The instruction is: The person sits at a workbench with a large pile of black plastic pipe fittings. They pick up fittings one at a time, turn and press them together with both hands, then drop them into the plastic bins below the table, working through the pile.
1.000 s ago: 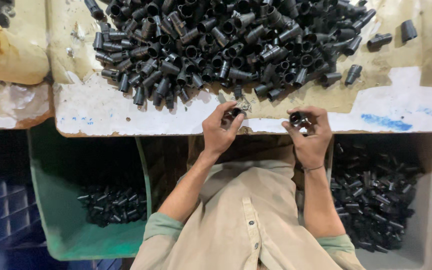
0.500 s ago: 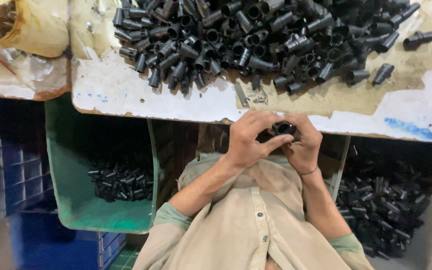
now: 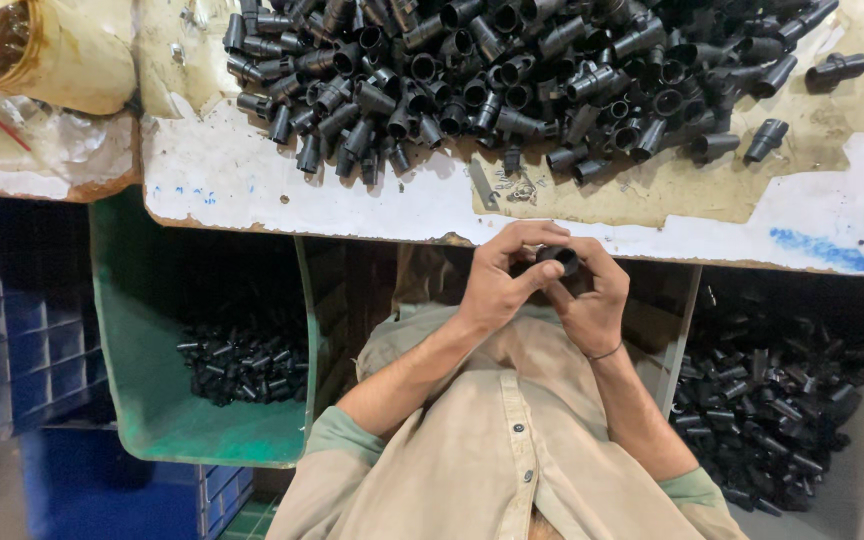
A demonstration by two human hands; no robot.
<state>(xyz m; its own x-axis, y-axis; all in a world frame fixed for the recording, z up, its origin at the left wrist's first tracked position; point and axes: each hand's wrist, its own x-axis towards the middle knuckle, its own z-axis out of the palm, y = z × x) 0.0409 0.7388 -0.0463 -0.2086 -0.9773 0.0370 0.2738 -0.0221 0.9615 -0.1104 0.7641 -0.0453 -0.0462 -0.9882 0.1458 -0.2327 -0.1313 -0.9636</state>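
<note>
My left hand (image 3: 497,285) and my right hand (image 3: 592,300) meet just below the table's front edge, fingers wrapped together around one small black plastic tube fitting (image 3: 558,259). Its round open end faces up between my fingertips. Beyond the hands, a big heap of the same black fittings (image 3: 512,75) covers the worn table top (image 3: 252,180). My beige shirt fills the lower middle of the view.
A green bin (image 3: 142,400) at lower left holds several black fittings (image 3: 242,360). Another container at lower right holds a pile of them (image 3: 782,400). A yellowish bag (image 3: 62,50) lies at the table's top left. Small metal pieces (image 3: 497,185) rest near the heap. Blue crates (image 3: 22,350) stand far left.
My hands, apart at the table edge a second ago, have come together on one fitting. The view has shifted slightly, with the table now higher.
</note>
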